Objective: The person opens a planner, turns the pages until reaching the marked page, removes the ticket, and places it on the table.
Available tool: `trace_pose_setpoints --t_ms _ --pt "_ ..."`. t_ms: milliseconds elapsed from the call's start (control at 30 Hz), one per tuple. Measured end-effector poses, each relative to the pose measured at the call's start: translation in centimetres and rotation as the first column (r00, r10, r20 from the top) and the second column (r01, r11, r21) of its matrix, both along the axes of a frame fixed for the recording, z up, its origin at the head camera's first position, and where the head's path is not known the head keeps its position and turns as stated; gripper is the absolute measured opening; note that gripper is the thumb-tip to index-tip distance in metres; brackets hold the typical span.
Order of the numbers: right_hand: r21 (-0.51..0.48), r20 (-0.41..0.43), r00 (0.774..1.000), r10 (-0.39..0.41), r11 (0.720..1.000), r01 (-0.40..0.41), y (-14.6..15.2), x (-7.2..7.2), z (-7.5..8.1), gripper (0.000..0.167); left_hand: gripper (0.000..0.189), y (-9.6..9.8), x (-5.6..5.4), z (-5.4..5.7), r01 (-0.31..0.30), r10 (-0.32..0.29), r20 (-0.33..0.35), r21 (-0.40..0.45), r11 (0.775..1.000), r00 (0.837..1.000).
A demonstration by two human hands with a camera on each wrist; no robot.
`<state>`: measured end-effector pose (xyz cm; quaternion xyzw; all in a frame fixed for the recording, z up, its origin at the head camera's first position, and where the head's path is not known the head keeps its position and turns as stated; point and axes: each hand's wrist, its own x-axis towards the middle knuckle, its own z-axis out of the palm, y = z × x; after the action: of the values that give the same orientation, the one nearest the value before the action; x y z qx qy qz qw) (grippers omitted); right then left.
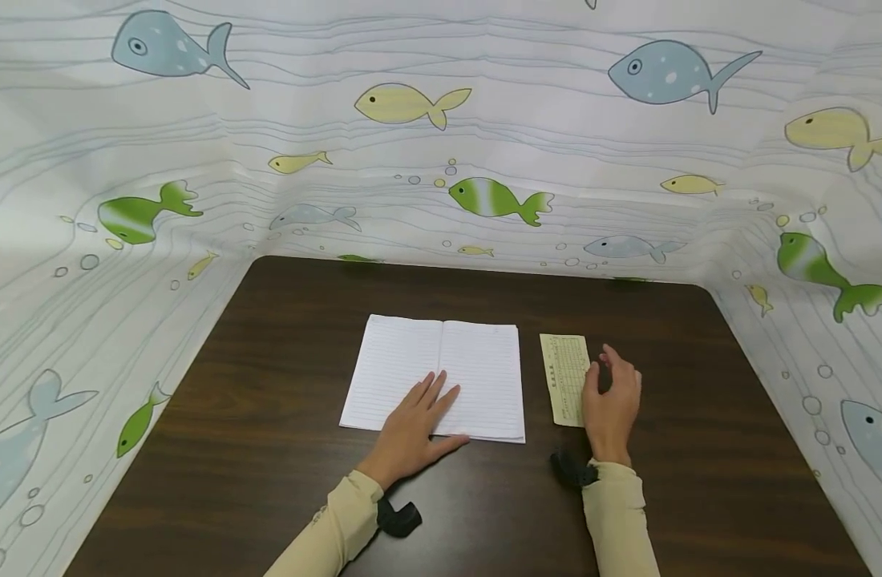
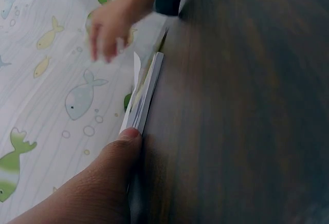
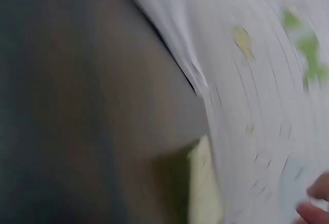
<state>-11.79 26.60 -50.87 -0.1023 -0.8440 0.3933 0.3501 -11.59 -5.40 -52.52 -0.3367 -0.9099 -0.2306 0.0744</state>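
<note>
An open notebook (image 1: 480, 361) with blank lined pages lies in the middle of the table. My left hand (image 1: 412, 429) rests flat across its lower pages, fingers spread and straight; in the left wrist view the thumb (image 2: 130, 134) lies at the notebook's edge (image 2: 149, 93). To the right of the notebook is a small yellowish printed slip (image 1: 565, 377), also seen in the right wrist view as a pale yellow sheet (image 3: 204, 188). My right hand (image 1: 614, 401) is at the slip's right edge, its fingers loosely bent with a gap between thumb and fingers.
The dark wooden table (image 1: 268, 361) has walls behind and at both sides, covered with a white fish-patterned sheet (image 1: 412, 48). Black wrist bands (image 1: 399, 519) sit on both wrists, below pale yellow sleeves.
</note>
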Motion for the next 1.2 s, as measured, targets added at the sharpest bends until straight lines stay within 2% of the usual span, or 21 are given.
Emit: trace_pose_setpoints --t_ms 100,167,233,267,333,400,467,533,567,667,733,833,867,900,933,967,1000,1033,1100,1133,1200 --pt "0.063 0.019 0.980 0.197 0.978 -0.198 -2.7 1.0 0.7 0.028 0.079 0.0 0.0 -0.2 0.000 0.001 -0.039 0.008 1.000 0.999" --pt "0.097 0.097 0.939 0.331 0.935 -0.340 -4.9 1.6 0.7 0.026 0.079 0.0 0.0 -0.3 0.001 -0.001 -0.057 0.007 1.000 0.998" --pt "0.125 0.188 0.889 0.418 0.887 -0.444 -6.9 2.0 0.3 0.026 0.081 0.0 -0.1 -0.4 0.010 -0.010 -0.055 -0.002 1.000 0.998" --pt "0.144 0.226 0.868 0.442 0.866 -0.478 -7.6 2.2 0.0 0.027 0.081 0.1 -0.1 -0.3 0.016 -0.016 -0.043 -0.009 1.000 0.999" --pt "0.184 0.281 0.845 0.454 0.839 -0.512 -8.8 2.6 -0.5 0.027 0.081 0.2 -0.1 -0.1 0.011 -0.011 0.011 -0.023 1.000 1.000" --pt "0.213 0.309 0.840 0.445 0.829 -0.517 -9.3 2.8 -1.1 0.027 0.077 0.1 0.0 0.4 -0.033 0.035 0.080 -0.030 0.999 0.996" --pt "0.220 0.316 0.845 0.432 0.833 -0.508 -9.6 3.0 -1.6 0.027 0.070 -0.5 -0.1 1.1 -0.129 0.132 0.147 -0.027 0.991 0.980" --pt "0.185 0.312 0.847 0.432 0.846 -0.500 -9.8 3.1 -1.9 0.027 0.067 -1.6 -0.2 2.1 -0.265 0.266 0.222 -0.032 0.964 0.938" --pt "0.148 0.311 0.845 0.435 0.856 -0.495 -9.9 3.2 -2.0 0.027 0.067 -2.4 -0.3 2.6 -0.334 0.330 0.253 -0.028 0.942 0.909" --pt "0.037 0.305 0.837 0.454 0.872 -0.487 -10.4 3.5 -2.0 0.032 0.071 -5.0 -0.8 4.1 -0.506 0.469 0.365 0.007 0.863 0.804" --pt "-0.027 0.296 0.834 0.465 0.877 -0.480 -10.5 3.6 -1.9 0.036 0.076 -6.6 -1.1 5.1 -0.564 0.485 0.460 0.044 0.825 0.744" --pt "-0.051 0.252 0.849 0.465 0.882 -0.468 -10.5 3.8 -1.4 0.039 0.081 -8.4 -1.6 6.6 -0.591 0.429 0.603 0.090 0.801 0.673" --pt "-0.052 0.239 0.854 0.463 0.884 -0.465 -10.5 3.8 -1.3 0.040 0.082 -8.8 -1.6 7.1 -0.588 0.388 0.648 0.115 0.801 0.656" --pt "-0.054 0.228 0.857 0.462 0.885 -0.462 -10.5 3.8 -1.1 0.041 0.081 -9.0 -1.6 7.6 -0.579 0.351 0.674 0.141 0.803 0.651" --pt "-0.056 0.225 0.858 0.462 0.885 -0.462 -10.4 3.8 -1.1 0.042 0.078 -9.0 -1.5 8.0 -0.570 0.306 0.689 0.189 0.800 0.657" --pt "-0.062 0.221 0.858 0.463 0.885 -0.462 -10.4 3.8 -1.1 0.043 0.074 -8.8 -1.4 8.3 -0.555 0.248 0.696 0.255 0.792 0.674" --pt "-0.069 0.223 0.857 0.465 0.884 -0.462 -10.4 3.7 -1.1 0.045 0.071 -8.3 -1.2 8.6 -0.531 0.194 0.685 0.321 0.784 0.702" --pt "-0.080 0.222 0.857 0.465 0.885 -0.459 -10.4 3.7 -1.1 0.047 0.066 -7.6 -1.0 8.9 -0.495 0.136 0.659 0.395 0.774 0.739" --pt "-0.117 0.205 0.868 0.452 0.892 -0.437 -10.4 3.6 -1.2 0.048 0.057 -5.7 -0.4 8.9 -0.380 0.040 0.564 0.501 0.778 0.825" --pt "-0.135 0.188 0.879 0.438 0.898 -0.418 -10.4 3.5 -1.2 0.049 0.055 -4.5 -0.1 8.6 -0.319 -0.001 0.515 0.534 0.783 0.857" --pt "-0.189 0.131 0.903 0.410 0.904 -0.383 -10.4 3.5 -1.3 0.048 0.052 -2.4 0.6 7.6 -0.214 -0.056 0.437 0.544 0.811 0.898"
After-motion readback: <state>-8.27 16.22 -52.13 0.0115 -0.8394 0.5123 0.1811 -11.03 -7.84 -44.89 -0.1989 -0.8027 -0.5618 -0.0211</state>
